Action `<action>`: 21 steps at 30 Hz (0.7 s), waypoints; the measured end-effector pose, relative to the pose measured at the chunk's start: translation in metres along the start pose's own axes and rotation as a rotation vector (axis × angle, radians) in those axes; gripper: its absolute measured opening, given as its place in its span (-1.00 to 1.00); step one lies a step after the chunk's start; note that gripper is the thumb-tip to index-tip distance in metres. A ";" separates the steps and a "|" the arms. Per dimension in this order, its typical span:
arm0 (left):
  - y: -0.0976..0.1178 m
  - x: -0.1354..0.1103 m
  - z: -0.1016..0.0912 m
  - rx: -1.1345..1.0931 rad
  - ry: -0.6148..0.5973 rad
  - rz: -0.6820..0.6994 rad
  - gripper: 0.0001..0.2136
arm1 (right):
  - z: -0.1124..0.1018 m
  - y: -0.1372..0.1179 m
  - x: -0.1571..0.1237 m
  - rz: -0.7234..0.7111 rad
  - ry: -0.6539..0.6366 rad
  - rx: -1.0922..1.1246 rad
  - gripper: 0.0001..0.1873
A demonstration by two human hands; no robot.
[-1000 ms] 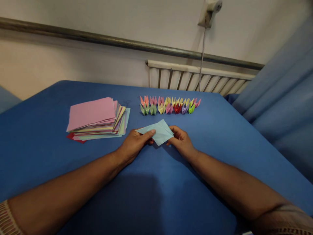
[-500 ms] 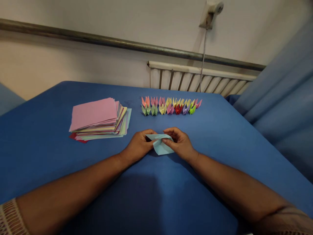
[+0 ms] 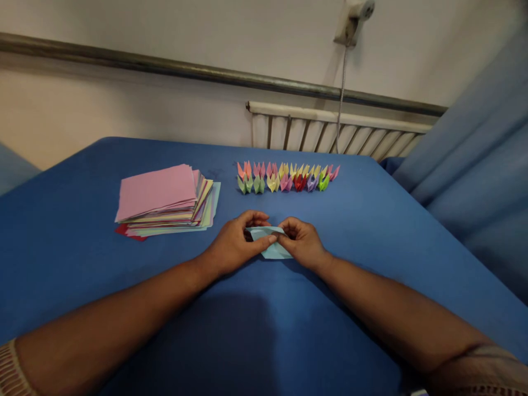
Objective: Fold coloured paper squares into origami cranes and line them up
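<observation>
A light-blue sheet of folded paper (image 3: pixel 277 252) is held between my two hands, just above the blue table. My left hand (image 3: pixel 237 242) grips its left side, thumb laid across the near face and fingers behind the far edge. On the right side, my right hand (image 3: pixel 304 242) pinches it, and the two thumbs nearly meet at the middle. The fingertips behind the paper are partly hidden. Beyond the hands stand two rows of small folded paper cranes (image 3: pixel 285 182) in orange, pink, yellow, green, red and purple.
A thick stack of coloured paper (image 3: pixel 159 192), pink on top, lies at the left on the blue table (image 3: pixel 198 341). Behind the table are a radiator (image 3: pixel 322 113), a metal pipe (image 3: pixel 185 66) and a wall socket with a cord (image 3: pixel 350 25). A blue curtain (image 3: pixel 474 165) hangs at the right.
My left thumb has moved right, across the paper toward my right thumb. The paper's raised, curled upper flap now lies flatter. The stack and the cranes have stayed put.
</observation>
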State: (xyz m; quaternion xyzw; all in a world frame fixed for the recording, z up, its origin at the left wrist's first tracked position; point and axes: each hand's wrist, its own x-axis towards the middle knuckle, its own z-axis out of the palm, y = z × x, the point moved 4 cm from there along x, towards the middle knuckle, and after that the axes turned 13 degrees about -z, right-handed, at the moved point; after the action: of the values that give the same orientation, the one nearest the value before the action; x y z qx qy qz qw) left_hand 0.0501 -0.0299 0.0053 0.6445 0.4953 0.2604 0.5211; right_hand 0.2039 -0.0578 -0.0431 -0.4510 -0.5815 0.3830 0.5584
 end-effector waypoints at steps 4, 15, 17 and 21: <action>-0.008 0.005 0.002 0.081 0.013 -0.047 -0.80 | 0.002 -0.006 -0.002 -0.005 -0.053 0.045 -0.76; -0.009 0.001 0.001 0.129 0.056 -0.013 -0.80 | -0.005 -0.012 0.004 0.076 -0.119 0.080 -0.68; -0.011 0.002 0.001 0.072 0.039 -0.053 -0.74 | -0.002 -0.008 0.003 0.090 -0.115 0.131 -0.68; -0.007 0.003 0.000 -0.070 -0.017 -0.087 -0.69 | 0.000 -0.004 0.002 0.083 -0.086 0.150 -0.69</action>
State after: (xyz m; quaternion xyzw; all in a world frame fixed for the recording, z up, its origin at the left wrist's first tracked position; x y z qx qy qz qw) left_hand 0.0482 -0.0273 -0.0019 0.6058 0.5090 0.2491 0.5584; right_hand 0.2036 -0.0573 -0.0385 -0.4147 -0.5553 0.4675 0.5487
